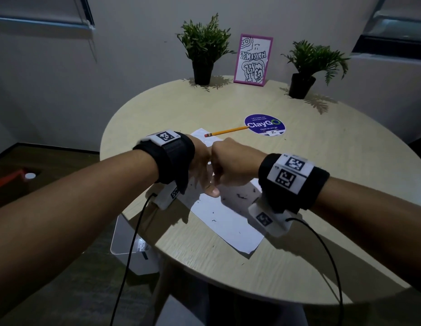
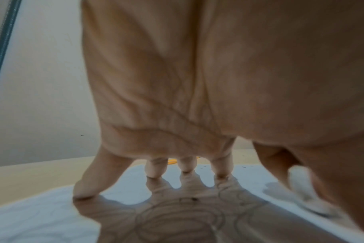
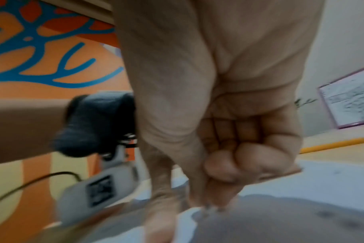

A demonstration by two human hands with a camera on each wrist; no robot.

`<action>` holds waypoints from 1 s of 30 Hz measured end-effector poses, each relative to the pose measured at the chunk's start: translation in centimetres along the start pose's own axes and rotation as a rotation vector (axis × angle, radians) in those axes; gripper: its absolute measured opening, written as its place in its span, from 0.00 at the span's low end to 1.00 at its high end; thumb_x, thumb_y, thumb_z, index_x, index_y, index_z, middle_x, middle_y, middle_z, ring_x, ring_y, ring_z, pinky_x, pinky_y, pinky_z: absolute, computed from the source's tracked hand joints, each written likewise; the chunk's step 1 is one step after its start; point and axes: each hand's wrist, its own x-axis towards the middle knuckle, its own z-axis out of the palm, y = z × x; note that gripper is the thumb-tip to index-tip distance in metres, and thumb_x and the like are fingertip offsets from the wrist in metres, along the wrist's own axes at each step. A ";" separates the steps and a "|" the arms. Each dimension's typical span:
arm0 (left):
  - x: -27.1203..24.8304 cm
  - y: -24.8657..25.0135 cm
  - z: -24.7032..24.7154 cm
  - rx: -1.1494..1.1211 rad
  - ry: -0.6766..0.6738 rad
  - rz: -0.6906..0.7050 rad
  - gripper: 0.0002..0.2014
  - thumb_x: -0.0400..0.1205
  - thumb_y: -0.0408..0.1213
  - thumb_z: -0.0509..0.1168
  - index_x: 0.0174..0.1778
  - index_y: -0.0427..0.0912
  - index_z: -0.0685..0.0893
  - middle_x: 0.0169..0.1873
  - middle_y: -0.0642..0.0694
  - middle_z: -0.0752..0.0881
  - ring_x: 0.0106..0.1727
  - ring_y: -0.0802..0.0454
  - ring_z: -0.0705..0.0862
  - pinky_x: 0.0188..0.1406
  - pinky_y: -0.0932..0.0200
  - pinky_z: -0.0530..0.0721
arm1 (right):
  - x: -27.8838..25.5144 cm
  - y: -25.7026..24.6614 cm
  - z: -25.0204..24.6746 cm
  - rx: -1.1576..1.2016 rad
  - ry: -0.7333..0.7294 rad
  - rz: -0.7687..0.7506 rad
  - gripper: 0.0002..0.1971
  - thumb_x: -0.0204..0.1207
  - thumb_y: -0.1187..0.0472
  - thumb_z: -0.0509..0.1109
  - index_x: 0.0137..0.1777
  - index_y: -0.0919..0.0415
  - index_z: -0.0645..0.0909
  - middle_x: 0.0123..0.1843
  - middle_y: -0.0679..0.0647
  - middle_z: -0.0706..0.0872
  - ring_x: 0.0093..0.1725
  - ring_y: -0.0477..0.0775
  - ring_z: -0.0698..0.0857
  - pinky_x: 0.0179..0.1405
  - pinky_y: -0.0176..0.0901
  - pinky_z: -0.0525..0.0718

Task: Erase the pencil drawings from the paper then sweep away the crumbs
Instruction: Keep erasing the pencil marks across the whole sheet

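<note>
The paper (image 1: 224,221) under my hands was white, flecked with dark crumbs (image 1: 241,196). My pencil (image 1: 226,131) was yellow with a pink tip, beside a purple round sticker (image 1: 264,125) on the pale wood-grain table (image 1: 322,184). The frame (image 1: 253,59) was pink, around black-and-white doodles.

Your round wooden table (image 1: 298,184) is carrying the paper (image 1: 228,222), a pencil (image 1: 226,131), two potted plants (image 1: 204,50), a pink frame (image 1: 251,60) and a purple sticker (image 1: 263,124).
</note>
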 end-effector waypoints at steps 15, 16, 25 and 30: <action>0.5 0.5 0.5 0.229 0.036 0.036 0.58 0.64 0.76 0.65 0.87 0.62 0.44 0.88 0.44 0.45 0.87 0.39 0.52 0.82 0.37 0.59 | 0.9 3.0 -0.5 0.027 0.004 0.067 0.09 0.70 0.57 0.81 0.34 0.59 0.86 0.26 0.49 0.80 0.32 0.52 0.81 0.31 0.39 0.75; 0.6 0.6 0.7 0.230 0.030 0.027 0.63 0.60 0.78 0.63 0.86 0.62 0.36 0.87 0.44 0.38 0.88 0.38 0.48 0.83 0.34 0.54 | 1.2 3.8 -0.9 0.021 0.043 0.126 0.11 0.70 0.56 0.82 0.37 0.62 0.84 0.27 0.49 0.78 0.32 0.53 0.80 0.31 0.40 0.76; 0.4 0.2 0.6 0.099 0.099 0.044 0.47 0.72 0.67 0.72 0.84 0.56 0.62 0.81 0.42 0.69 0.78 0.40 0.71 0.76 0.46 0.69 | 0.6 1.5 -0.2 0.027 -0.005 0.004 0.15 0.73 0.60 0.78 0.29 0.53 0.78 0.30 0.50 0.79 0.30 0.43 0.74 0.29 0.37 0.71; 0.9 0.5 1.4 0.111 0.101 0.034 0.61 0.67 0.72 0.72 0.87 0.60 0.41 0.88 0.44 0.40 0.88 0.39 0.47 0.84 0.36 0.53 | 1.6 3.5 -0.9 -0.033 0.121 0.185 0.12 0.73 0.60 0.79 0.39 0.65 0.79 0.31 0.52 0.72 0.35 0.57 0.78 0.28 0.40 0.73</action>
